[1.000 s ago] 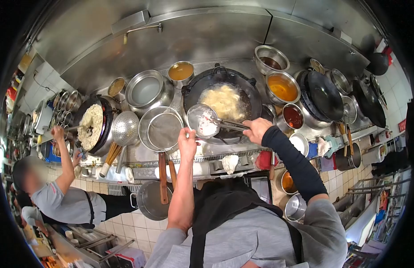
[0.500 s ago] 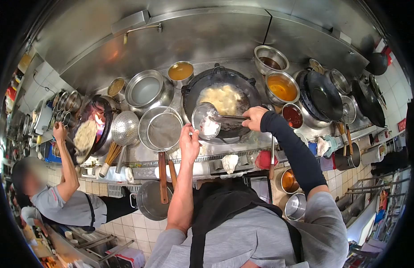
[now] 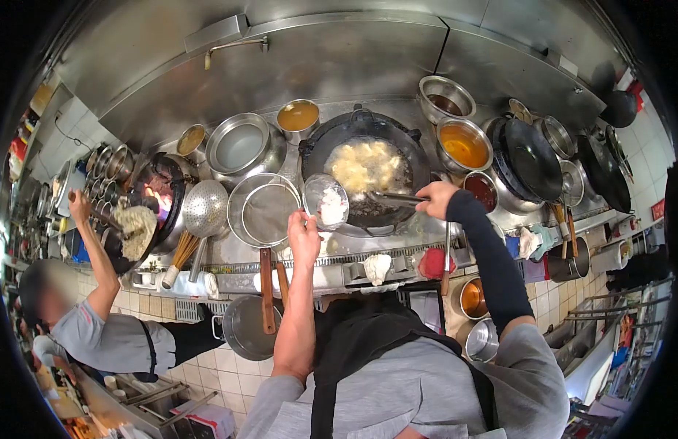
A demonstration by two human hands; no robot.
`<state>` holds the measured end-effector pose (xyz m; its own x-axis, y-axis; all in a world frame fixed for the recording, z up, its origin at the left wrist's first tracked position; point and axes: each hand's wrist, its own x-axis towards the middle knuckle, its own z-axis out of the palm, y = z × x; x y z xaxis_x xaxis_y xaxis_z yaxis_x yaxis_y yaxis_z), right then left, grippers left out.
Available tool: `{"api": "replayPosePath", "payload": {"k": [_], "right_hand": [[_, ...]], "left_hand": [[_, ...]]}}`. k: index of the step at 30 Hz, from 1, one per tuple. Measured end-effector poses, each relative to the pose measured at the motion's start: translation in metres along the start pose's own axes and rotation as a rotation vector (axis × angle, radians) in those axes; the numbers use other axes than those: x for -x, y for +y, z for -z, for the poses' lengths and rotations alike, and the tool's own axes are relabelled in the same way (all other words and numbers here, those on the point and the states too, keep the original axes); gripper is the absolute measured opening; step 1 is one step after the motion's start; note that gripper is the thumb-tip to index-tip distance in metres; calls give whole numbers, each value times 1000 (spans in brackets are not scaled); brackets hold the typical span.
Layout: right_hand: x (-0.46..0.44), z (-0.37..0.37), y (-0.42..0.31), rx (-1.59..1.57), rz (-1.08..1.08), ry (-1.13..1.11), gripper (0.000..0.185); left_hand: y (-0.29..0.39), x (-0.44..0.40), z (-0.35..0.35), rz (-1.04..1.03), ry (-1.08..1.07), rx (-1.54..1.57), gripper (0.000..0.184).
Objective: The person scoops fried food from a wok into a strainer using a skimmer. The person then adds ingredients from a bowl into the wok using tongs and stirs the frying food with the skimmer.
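Note:
My left hand [image 3: 304, 235] grips the rim of a small bowl [image 3: 342, 214], tilted over the front left edge of a large black wok [image 3: 320, 146]. White, coated-looking pieces [image 3: 330, 205] lie inside the bowl. In the wok's bubbling oil float pale yellow fried pieces [image 3: 364, 165]. My right hand [image 3: 437, 199], in a dark sleeve, is closed around what look like metal tongs [image 3: 401, 199]. Their tips point left, low over the wok's front part, apart from the bowl.
Left of the wok are a wire strainer [image 3: 240, 219], a perforated skimmer [image 3: 205, 207] and a steel pot [image 3: 211, 150]. On the right stand bowls of orange liquid [image 3: 463, 144] and red sauce [image 3: 480, 192]. At far left, a co-worker [image 3: 97, 322] holds another wok over flames.
My right hand has drawn back right, and the tongs have left the bowl for the wok's front part. The bowl has shifted slightly left. The co-worker's wok and food have moved.

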<state>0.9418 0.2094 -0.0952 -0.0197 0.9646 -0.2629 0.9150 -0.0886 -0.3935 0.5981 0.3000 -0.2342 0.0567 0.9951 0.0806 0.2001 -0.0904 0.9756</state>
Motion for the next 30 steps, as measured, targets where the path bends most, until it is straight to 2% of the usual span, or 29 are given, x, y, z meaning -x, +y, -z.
{"api": "replayPosePath", "payload": {"k": [1, 4, 8, 10, 12, 16, 19, 21, 23, 27, 30], "right_hand": [[-11, -19, 4, -6, -50, -42, 43], [-21, -51, -2, 301, -205, -22, 37], [15, -8, -52, 77, -43, 161, 32], [15, -4, -65, 108, 44, 97, 30], [6, -9, -70, 157, 73, 46, 28], [8, -1, -70, 164, 117, 52, 30], [33, 27, -69, 62, 169, 89, 41], [41, 31, -61, 22, 107, 121, 44], [42, 25, -50, 1, 37, 108, 44], [-6, -61, 6, 46, -92, -25, 45], [-2, -72, -5, 132, -245, 134, 42]], "left_hand": [[0, 0, -1, -17, 1, -15, 9], [-3, -2, 1, -94, 19, -74, 9], [-4, 0, 3, -199, -3, -186, 9], [22, 7, 5, -140, -53, -145, 9], [58, 16, 5, 15, -114, -9, 8], [17, 7, 2, -183, -31, -182, 9], [13, 8, 7, -161, 8, -220, 9], [0, 5, 8, -170, 45, -255, 9], [-6, 3, 10, -95, 63, -180, 9], [-12, -3, 14, -70, 41, -162, 9], [19, 3, 15, -3, 23, -59, 9]]}}
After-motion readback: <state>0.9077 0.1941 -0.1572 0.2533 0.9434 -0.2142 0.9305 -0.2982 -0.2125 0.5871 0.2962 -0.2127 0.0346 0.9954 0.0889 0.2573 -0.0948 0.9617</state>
